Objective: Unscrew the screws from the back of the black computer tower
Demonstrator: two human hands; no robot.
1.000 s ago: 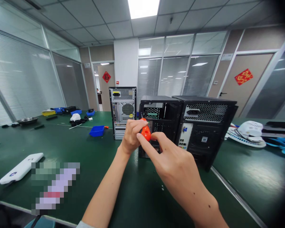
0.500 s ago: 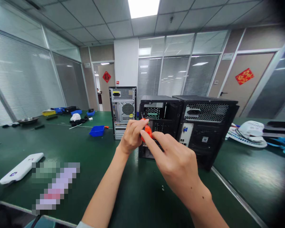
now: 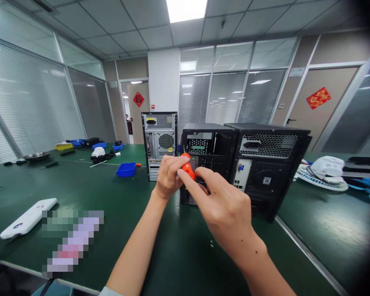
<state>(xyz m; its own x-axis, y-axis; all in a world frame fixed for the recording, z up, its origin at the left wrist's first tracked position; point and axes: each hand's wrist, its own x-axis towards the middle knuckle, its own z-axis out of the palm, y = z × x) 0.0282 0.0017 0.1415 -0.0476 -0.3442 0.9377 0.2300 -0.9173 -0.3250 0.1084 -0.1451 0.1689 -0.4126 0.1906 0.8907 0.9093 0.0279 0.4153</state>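
Observation:
An orange-handled screwdriver points up and away at the left edge of the middle black computer case. My left hand has its fingers closed at the handle's upper left side. My right hand holds the handle's lower end between thumb and index finger. Through the case's back opening a perforated panel shows. A silver-backed computer tower stands to the left, and another black computer case stands close on the right.
On the green table are a blue tray, a white power bank-like object and a blurred-out item at the left. Small bits lie near the front. A white cap-like object sits at the right.
My right hand has shifted slightly left, its thumb and index finger spread a little wider, and more of the orange handle shows. My left hand has barely moved.

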